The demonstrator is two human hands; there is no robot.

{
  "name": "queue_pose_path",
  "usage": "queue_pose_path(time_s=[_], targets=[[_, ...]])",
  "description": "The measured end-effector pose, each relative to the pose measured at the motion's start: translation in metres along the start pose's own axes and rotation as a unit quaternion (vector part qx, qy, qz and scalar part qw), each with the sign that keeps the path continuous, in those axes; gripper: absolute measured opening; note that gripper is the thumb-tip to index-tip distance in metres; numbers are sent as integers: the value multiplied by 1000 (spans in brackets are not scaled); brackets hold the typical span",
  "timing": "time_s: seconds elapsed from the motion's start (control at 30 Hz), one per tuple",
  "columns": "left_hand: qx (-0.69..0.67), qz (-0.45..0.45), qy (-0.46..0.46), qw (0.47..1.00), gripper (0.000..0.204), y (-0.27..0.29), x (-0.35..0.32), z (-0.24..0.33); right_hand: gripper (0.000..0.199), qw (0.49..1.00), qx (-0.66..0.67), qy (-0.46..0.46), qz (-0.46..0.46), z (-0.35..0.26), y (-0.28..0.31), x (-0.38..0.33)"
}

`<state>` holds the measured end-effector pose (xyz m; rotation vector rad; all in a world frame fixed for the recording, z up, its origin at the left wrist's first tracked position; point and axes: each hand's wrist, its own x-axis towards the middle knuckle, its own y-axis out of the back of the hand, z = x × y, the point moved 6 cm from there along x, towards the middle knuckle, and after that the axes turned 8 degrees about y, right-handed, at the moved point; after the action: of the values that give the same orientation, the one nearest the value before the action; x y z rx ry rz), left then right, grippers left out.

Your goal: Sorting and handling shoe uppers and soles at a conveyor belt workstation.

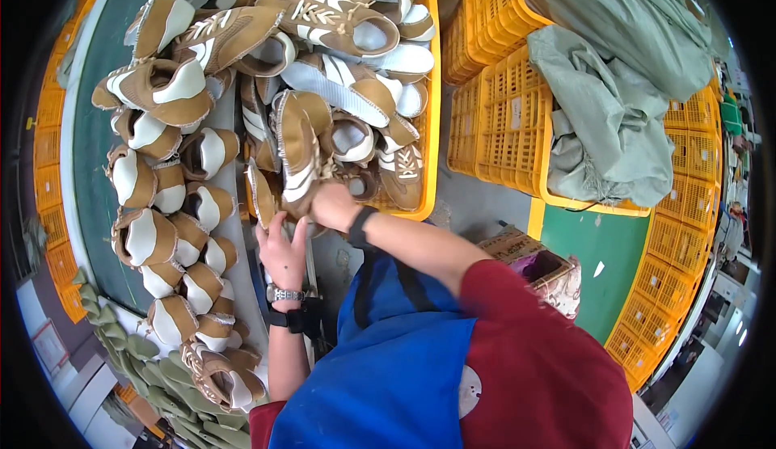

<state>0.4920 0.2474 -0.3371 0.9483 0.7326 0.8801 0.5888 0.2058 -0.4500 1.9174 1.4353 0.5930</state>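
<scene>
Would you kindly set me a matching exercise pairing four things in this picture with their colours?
Things:
1. crates
2. sacks
3. apron
4. shoe uppers

Colours:
A. blue
B. tan and white
C. yellow
D. grey-green

Pairs: 1-C, 2-D, 3-A, 4-B

Both hands (307, 227) grip 1 tan shoe upper (297, 150).

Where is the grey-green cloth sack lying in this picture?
In the head view, the grey-green cloth sack lies upper right, draped over the yellow plastic crates, to the right of the yellow tray piled with tan-and-white shoe uppers.
</scene>
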Motion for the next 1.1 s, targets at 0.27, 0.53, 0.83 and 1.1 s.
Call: queue_pose_path(time_s=[0.27, 0.53, 0.83, 1.1], targets=[[136, 49, -3, 990, 63, -3, 22, -18, 27, 928, 354, 37, -112, 8, 30, -31], [102, 57, -8, 993, 59, -7, 24, -9, 21, 964, -5, 11, -265, 106, -33, -45], [80, 55, -12, 995, 57, -4, 23, -16, 20, 943, 58, 52, -324, 85, 10, -36], [72, 63, -24, 995, 53, -3, 26, -13, 103, 910, -15, -412, -35, 179, 9, -64]])
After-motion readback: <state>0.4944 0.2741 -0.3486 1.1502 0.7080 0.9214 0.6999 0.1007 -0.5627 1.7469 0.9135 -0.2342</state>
